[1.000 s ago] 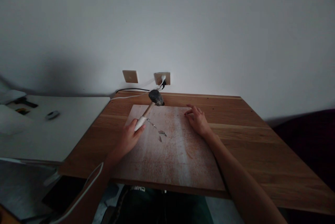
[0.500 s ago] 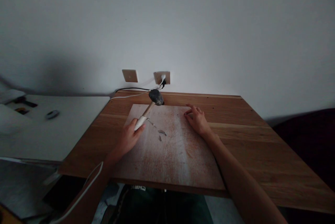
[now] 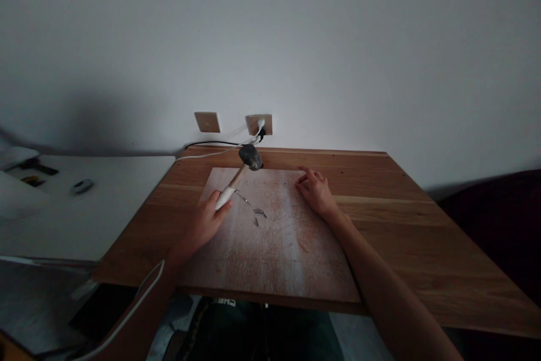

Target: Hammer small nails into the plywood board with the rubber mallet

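My left hand (image 3: 208,219) is wrapped round the pale grip of a mallet (image 3: 250,157) with a black head and a wooden handle. The mallet's head is up towards the back edge of a pale, reddish-stained board (image 3: 270,259). At the board's back right corner rests my right hand (image 3: 316,191), one finger stretched forward, the thumb and other fingers curled together; anything between them is too small to make out. Several small metal pieces (image 3: 258,213), perhaps nails, lie on the board between my hands. A row of small dark dots runs along its back part.
Beneath the board is a wooden table (image 3: 406,248) against the wall. A socket (image 3: 266,124) with plugs and cables (image 3: 211,154) is behind it. To the left, a white table (image 3: 105,209) bears a computer mouse (image 3: 81,186) and dark tools (image 3: 39,167).
The whole view has shifted slightly. Both hands and the mallet keep nearly the same place over the board.
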A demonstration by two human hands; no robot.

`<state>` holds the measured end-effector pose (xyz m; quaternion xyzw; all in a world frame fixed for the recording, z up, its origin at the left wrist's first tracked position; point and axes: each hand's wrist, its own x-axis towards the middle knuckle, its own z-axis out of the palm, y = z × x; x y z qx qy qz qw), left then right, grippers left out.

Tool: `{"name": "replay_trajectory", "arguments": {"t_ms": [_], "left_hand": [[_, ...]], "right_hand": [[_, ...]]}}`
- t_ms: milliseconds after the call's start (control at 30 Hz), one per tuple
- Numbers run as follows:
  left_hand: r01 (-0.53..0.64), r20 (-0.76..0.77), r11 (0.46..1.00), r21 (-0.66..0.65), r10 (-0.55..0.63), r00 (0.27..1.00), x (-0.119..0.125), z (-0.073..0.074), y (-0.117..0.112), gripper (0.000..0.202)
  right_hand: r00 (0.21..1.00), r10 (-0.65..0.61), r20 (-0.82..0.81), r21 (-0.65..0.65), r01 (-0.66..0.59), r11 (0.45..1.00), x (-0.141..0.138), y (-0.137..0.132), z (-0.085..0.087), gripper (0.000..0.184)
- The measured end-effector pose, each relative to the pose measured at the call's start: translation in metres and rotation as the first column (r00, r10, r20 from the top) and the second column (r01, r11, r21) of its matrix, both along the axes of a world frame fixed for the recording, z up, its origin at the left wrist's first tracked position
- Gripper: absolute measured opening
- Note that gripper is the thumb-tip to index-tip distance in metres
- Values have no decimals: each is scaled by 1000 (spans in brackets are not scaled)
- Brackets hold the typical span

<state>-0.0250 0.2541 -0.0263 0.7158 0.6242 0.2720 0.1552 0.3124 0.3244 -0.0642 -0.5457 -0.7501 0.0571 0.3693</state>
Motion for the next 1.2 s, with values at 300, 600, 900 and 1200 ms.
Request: {"name": "replay_trajectory", "arguments": {"t_ms": [300, 600, 900, 1200], "left_hand": [[-12, -14, 1000, 5, 12, 1000, 1, 2, 0, 22], [-13, -21, 1000, -14, 13, 1000, 1, 1, -1, 23], [-6, -33, 1000, -6, 6, 999, 0, -1, 1, 22], [-1, -33, 1000, -1, 1, 999, 2, 0, -1, 19]], "right_hand": [[999, 13, -46, -17, -14, 1000, 1, 0, 2, 47], [1000, -6, -24, 3, 6, 1000, 1, 1, 0, 46], [1000, -12, -3, -7, 12, 1000, 2, 2, -1, 48], [1000, -24, -2, 2, 24, 1000, 1, 1, 0, 44]]}}
